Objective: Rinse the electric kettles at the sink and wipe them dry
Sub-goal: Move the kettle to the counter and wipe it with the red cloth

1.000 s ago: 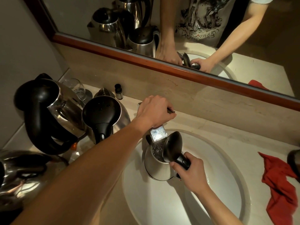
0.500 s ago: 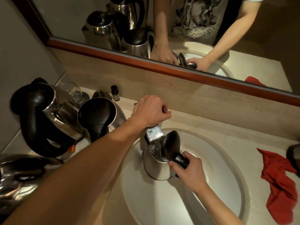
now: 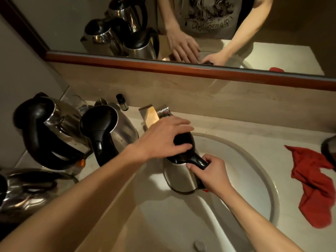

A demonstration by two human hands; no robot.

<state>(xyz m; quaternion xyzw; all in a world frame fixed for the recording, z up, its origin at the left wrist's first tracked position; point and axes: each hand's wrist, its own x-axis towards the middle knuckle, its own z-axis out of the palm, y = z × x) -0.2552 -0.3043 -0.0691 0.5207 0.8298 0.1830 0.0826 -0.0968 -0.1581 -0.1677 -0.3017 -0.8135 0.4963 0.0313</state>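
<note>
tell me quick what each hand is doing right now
Left hand: open, fingers spread and pressing on the black lid of the kettle in the sink.
Right hand: gripping the kettle's black handle.

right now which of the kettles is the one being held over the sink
The steel kettle in the basin: right hand grips its handle, left hand rests on its lid. The others stand untouched on the counter.

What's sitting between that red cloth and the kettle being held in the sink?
Nothing: only bare white sink basin and rim separate the red cloth from the kettle, per the head view.
</note>
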